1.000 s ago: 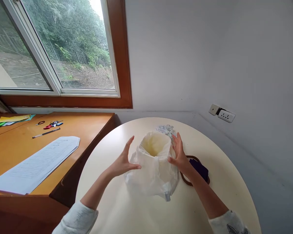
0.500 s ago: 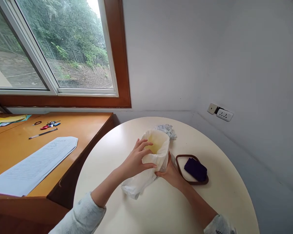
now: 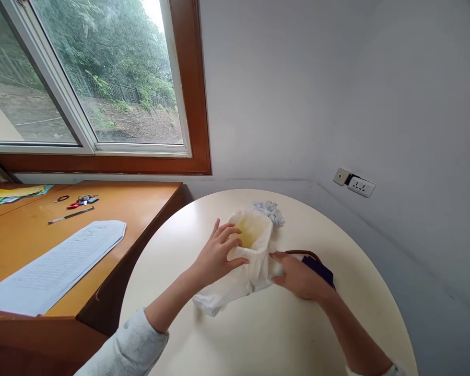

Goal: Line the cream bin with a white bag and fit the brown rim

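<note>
A container lined with a white plastic bag [image 3: 260,261] stands on the round table, its pale yellow inside showing through the opening. Excess bag spreads loosely over the tabletop at its lower left. My left hand [image 3: 218,255] rests at the left rim, fingers spread and curved over the edge, thumb along the front. Just right of the bag, my right hand [image 3: 300,275] has its thumb and fingers apart, fingertips close to the bag's side; whether they touch it I cannot tell. Behind that hand lie a brown-rimmed frame [image 3: 307,253] and a folded dark purple cloth [image 3: 321,270], both partly hidden.
A crumpled pale blue-grey cloth [image 3: 269,211] lies behind the container on the cream round table [image 3: 274,334]. On the wooden desk [image 3: 141,198] at left are a stack of papers [image 3: 62,266], a pen [image 3: 71,215] and keys [image 3: 84,200]. Wall sockets [image 3: 361,186] are at right.
My right hand has left the bag's front right side and moved right, now covering part of the brown-rimmed frame. The bag's front hangs looser. My left hand has barely shifted.
</note>
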`<state>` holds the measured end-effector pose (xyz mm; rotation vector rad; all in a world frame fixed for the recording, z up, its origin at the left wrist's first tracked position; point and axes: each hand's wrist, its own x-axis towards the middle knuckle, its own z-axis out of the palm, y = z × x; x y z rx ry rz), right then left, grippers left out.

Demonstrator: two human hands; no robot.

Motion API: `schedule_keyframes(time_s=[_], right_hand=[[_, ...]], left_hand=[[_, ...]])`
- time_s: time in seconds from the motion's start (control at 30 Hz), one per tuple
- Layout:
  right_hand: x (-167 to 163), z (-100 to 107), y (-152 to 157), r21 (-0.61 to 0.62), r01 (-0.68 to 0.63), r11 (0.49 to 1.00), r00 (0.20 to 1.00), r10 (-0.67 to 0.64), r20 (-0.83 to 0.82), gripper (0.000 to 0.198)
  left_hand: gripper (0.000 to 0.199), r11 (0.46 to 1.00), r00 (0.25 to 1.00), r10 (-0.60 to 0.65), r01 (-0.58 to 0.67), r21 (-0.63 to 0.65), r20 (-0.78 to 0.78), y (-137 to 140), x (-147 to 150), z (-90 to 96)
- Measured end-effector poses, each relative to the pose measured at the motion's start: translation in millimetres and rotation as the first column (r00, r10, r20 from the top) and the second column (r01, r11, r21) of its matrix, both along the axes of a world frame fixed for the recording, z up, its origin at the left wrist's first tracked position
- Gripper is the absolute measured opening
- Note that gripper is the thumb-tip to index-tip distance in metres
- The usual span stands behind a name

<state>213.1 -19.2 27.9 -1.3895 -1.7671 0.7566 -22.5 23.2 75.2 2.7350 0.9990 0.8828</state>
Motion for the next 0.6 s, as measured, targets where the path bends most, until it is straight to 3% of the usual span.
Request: schedule_keyframes(time_s=[0.07, 0.13, 0.2, 0.27, 0.4, 0.6], right_hand=[[7, 27, 1, 0.032, 0.02, 0.999, 0.994, -0.024, 0.108, 0.025], [5, 45, 6, 0.225, 0.067, 0.972, 0.988, -0.096, 0.122, 0.032], [-3, 52, 12, 0.418, 0.051, 0.907, 0.981, -0.123, 0.149, 0.039], [-12, 50, 19, 0.515, -0.042, 0.856, 0.965, -0.099, 0.243, 0.043], [-20, 35, 24, 0.526, -0.191, 0.829, 0.913, -0.046, 0.404, 0.037], [-24, 18, 8, 0.637, -0.133, 0.76, 0.924, -0.138, 0.357, 0.026]], left_hand=[[0.031, 0.999, 1.0, -0.02, 0.02, 0.039, 0.004, -6, 4, 3.2], [0.033, 0.998, 0.999, -0.039, 0.039, 0.055, -0.004, -12, 12, 5.3], [0.033, 0.998, 1.0, -0.019, 0.02, 0.065, -0.018, -19, 21, 5.4], [0.032, 0.997, 0.999, 0.031, -0.028, 0.07, -0.032, -23, 30, 3.1], [0.033, 0.994, 0.995, 0.086, -0.083, 0.074, -0.042, -27, 37, -4.9], [0.031, 0.989, 0.996, 0.09, -0.091, 0.12, 0.008, -30, 27, -9.7]])
